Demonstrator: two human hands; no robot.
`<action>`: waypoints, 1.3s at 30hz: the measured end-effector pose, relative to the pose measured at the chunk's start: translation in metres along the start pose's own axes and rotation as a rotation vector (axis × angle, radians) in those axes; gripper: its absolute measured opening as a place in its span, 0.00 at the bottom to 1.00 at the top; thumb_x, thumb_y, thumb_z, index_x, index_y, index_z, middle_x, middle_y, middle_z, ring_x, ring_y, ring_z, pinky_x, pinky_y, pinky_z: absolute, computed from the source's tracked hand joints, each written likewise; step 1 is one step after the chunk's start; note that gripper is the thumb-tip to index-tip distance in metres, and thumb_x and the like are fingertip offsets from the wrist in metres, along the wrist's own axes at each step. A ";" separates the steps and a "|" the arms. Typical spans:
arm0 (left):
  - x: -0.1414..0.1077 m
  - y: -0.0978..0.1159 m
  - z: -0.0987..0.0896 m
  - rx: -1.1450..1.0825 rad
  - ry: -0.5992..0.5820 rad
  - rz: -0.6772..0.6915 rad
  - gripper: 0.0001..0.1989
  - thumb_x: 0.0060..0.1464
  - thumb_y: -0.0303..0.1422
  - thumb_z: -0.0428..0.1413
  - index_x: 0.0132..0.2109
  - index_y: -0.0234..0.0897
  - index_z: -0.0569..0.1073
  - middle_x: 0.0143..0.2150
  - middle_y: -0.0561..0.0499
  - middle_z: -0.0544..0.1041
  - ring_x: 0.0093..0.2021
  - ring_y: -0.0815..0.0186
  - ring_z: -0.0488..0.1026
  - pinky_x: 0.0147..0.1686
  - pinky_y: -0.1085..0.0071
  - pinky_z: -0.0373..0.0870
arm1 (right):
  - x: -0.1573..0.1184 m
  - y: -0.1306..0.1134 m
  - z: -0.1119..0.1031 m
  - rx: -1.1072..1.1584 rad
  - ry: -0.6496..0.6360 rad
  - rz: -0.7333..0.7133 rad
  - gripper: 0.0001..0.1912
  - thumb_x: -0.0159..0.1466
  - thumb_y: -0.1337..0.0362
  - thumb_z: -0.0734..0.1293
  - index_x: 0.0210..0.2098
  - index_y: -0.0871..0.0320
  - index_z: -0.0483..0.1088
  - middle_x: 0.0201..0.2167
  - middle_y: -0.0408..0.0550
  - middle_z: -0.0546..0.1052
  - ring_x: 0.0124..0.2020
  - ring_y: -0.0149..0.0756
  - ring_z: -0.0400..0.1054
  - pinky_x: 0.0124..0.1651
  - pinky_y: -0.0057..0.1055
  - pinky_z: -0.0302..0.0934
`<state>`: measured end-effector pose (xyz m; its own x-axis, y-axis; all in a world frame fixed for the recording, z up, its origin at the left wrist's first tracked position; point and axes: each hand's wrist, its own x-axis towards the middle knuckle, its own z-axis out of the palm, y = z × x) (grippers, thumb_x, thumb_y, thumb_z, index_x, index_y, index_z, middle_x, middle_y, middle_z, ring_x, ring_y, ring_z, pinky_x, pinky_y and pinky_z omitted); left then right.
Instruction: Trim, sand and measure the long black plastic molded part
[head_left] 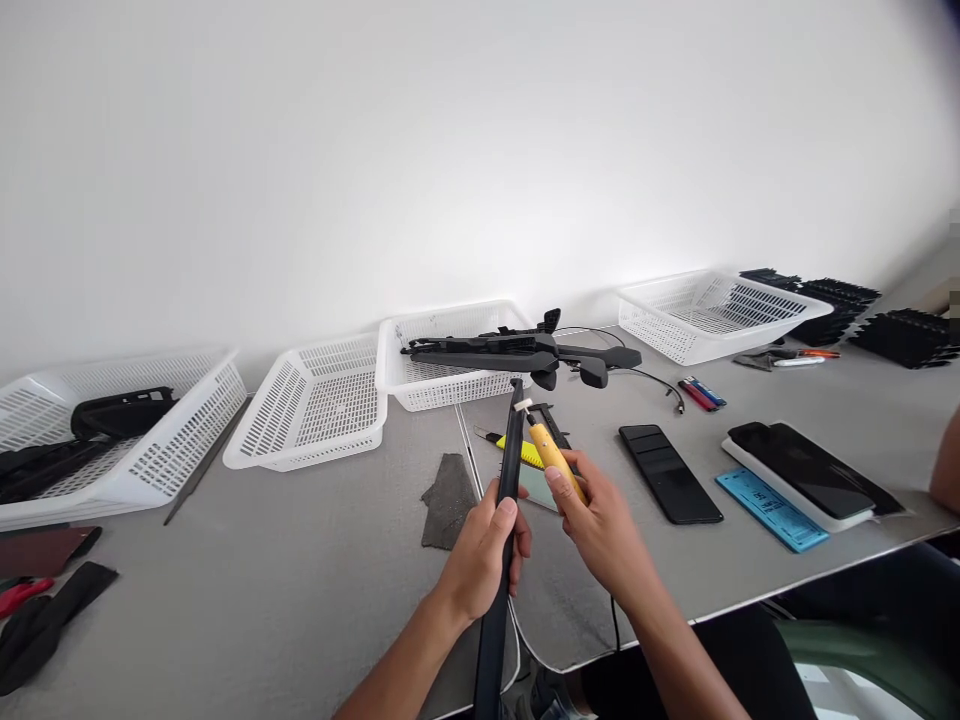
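Note:
A long black plastic strip (495,630) stands nearly upright in the picture, with my left hand (480,550) wrapped around its middle. My right hand (592,510) is closed on the yellow handle of a tool (553,455). The tool's pale head lies close to the strip's upper end; whether they touch is hard to tell. Behind the strip are a yellow cutter (529,452), a dark caliper (553,425) and a pale green piece (538,488). A worn grey cloth (448,505) lies left of my left hand.
Black parts (487,355) stick out over a white basket (420,392). Other baskets (307,450) (690,345) (180,440) line the wall. Phones (667,475) (810,465), a blue card (772,510) and lighters (702,394) lie right. Another person's arm (946,465) shows at the right edge.

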<state>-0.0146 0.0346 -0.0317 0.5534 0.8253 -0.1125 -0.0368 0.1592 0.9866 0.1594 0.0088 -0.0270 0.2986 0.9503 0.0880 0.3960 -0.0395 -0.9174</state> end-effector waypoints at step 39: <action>0.017 0.003 -0.016 -0.368 0.483 0.161 0.19 0.65 0.51 0.51 0.49 0.42 0.67 0.28 0.57 0.75 0.18 0.68 0.66 0.15 0.72 0.69 | -0.117 0.006 -0.023 -0.138 -0.535 0.118 0.23 0.76 0.42 0.61 0.56 0.51 0.73 0.34 0.45 0.82 0.29 0.39 0.74 0.34 0.29 0.63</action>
<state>-0.0189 0.0577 -0.0322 0.0817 0.9925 -0.0912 -0.4198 0.1173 0.9000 0.1470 -0.1095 -0.0341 -0.1200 0.9596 -0.2545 0.5068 -0.1612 -0.8468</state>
